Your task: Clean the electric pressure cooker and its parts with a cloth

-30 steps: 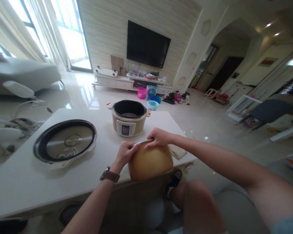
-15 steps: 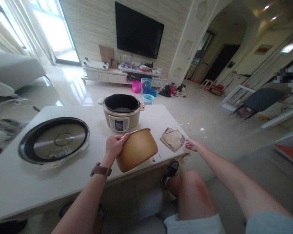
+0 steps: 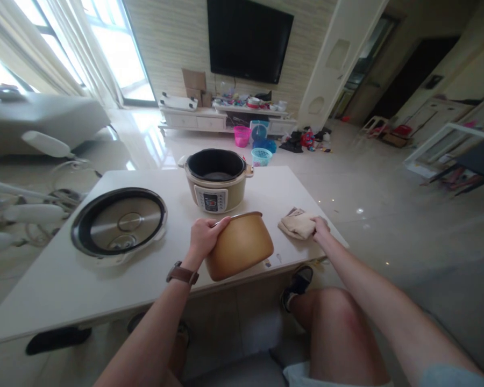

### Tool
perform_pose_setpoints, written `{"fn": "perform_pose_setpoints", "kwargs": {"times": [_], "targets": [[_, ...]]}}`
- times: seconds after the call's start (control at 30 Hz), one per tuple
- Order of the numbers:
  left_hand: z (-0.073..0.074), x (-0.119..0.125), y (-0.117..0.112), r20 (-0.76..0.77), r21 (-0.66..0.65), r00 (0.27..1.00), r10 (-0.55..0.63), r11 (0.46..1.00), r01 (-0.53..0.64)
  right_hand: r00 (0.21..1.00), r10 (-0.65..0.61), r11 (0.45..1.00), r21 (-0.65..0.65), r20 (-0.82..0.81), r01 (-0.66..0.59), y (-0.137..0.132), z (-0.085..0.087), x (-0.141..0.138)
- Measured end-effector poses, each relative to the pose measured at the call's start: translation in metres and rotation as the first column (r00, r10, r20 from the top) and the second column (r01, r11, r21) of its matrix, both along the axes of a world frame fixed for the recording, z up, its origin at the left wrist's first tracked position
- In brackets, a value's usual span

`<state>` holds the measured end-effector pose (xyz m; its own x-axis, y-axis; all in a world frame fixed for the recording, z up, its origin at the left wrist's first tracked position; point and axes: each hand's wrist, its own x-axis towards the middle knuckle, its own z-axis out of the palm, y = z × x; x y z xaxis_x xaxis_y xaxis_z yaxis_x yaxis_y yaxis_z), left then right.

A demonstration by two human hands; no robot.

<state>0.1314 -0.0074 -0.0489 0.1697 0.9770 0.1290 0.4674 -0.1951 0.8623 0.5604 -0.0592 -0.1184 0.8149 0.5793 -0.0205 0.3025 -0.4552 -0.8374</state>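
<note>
My left hand [image 3: 205, 235] grips the rim of a tan inner pot [image 3: 242, 248], which is tilted on its side near the front edge of the white table [image 3: 44, 285]. A brown watch is on that wrist. My right hand [image 3: 320, 227] rests on a folded beige cloth [image 3: 297, 224] at the table's right side, fingers closing on it. Behind the pot stands the beige cooker body [image 3: 216, 181], open and empty, with its control panel facing me. Its round lid [image 3: 119, 226] lies upside down on the left of the table.
My knee [image 3: 334, 317] and a shoe are below the table's front edge. On the glossy floor beyond stand pink and blue baskets [image 3: 252, 144], a low TV cabinet [image 3: 210, 117] and clutter. A fan lies at the left.
My right hand let go of the pot, swung right and came down on the cloth. The left hand keeps the pot, now tilted. The view shifted slightly.
</note>
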Motion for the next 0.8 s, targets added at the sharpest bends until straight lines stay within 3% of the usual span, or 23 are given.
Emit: {"fn": "perform_pose_setpoints", "kwargs": {"times": [0.07, 0.13, 0.2, 0.27, 0.37, 0.43, 0.5, 0.6, 0.7, 0.8], "targets": [[0.0, -0.001, 0.002, -0.001, -0.004, 1.0, -0.004, 1.0, 0.004, 0.988, -0.136, 0.99, 0.023, -0.078, 0.138, 0.01, 0.014, -0.006], [-0.001, -0.001, 0.004, 0.0, -0.01, 1.0, -0.017, 1.0, 0.017, 0.991, -0.119, 0.989, 0.085, -0.062, 0.124, 0.011, 0.035, -0.021], [-0.001, -0.001, 0.005, 0.0, -0.018, 1.0, -0.025, 1.0, 0.025, 0.999, 0.036, 0.978, 0.205, 0.007, -0.036, 0.003, 0.059, -0.048], [-0.001, 0.0, 0.007, -0.003, -0.021, 1.0, -0.015, 1.0, 0.015, 0.959, 0.251, 0.934, 0.227, 0.128, -0.275, -0.012, 0.081, -0.089], [-0.001, 0.0, 0.009, -0.005, -0.029, 1.0, 0.013, 0.999, -0.013, 0.808, 0.552, 0.788, 0.185, 0.207, -0.587, -0.032, 0.095, -0.159], [-0.001, -0.001, 0.01, -0.007, -0.037, 1.0, 0.026, 0.999, -0.026, 0.694, 0.68, 0.673, 0.174, 0.236, -0.719, -0.037, 0.092, -0.197], [-0.002, -0.004, 0.011, -0.02, -0.038, 0.999, 0.044, 0.998, -0.045, 0.663, 0.702, 0.635, 0.194, 0.258, -0.748, -0.032, 0.081, -0.215], [-0.003, -0.009, 0.011, -0.03, -0.036, 0.997, 0.073, 0.997, -0.074, 0.711, 0.686, 0.671, 0.244, 0.155, -0.7, -0.012, 0.057, -0.209], [-0.003, -0.014, 0.012, -0.016, -0.037, 0.997, 0.077, 0.996, -0.078, 0.767, 0.635, 0.766, 0.197, -0.086, -0.612, 0.007, 0.035, -0.186], [-0.004, -0.017, 0.013, -0.013, -0.045, 0.997, 0.08, 0.996, -0.08, 0.804, 0.574, 0.816, 0.185, -0.153, -0.548, 0.01, 0.03, -0.18]]}}
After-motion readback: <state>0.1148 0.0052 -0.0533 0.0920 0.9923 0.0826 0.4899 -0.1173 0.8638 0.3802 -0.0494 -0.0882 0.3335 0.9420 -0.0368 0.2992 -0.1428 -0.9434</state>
